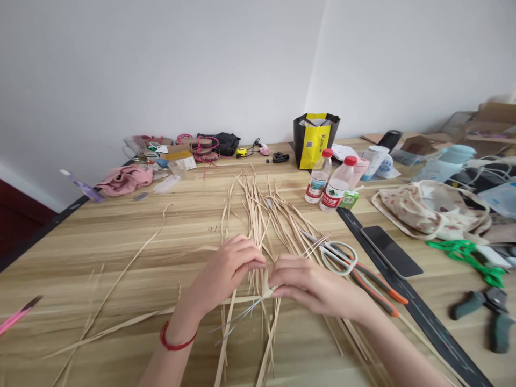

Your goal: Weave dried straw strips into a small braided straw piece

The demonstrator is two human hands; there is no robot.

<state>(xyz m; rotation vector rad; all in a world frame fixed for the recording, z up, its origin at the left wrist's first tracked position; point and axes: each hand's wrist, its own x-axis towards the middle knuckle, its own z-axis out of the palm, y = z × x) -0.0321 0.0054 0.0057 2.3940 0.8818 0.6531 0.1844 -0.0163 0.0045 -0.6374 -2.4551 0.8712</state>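
Observation:
My left hand (236,269), with a red cord at the wrist, is closed, its thumb and fingers pinching the upper end of a pale straw strip (265,280). Just to the right, my right hand (306,282) is closed on the same strip, pinching it where it folds. Thin metal wires (245,313) stick out from that fold toward the lower left, and two wire ends (316,246) show beyond my right hand. Beneath both hands lies a loose bundle of long straw strips (253,207), spread over the wooden table (133,236).
Right of the bundle lie scissors (338,258), orange-handled pliers (379,290) and a phone (392,251). Two water bottles (336,185) and a yellow-black bag (314,142) stand behind. Pruning shears (494,317) lie far right, a pink-handled tool (20,317) far left.

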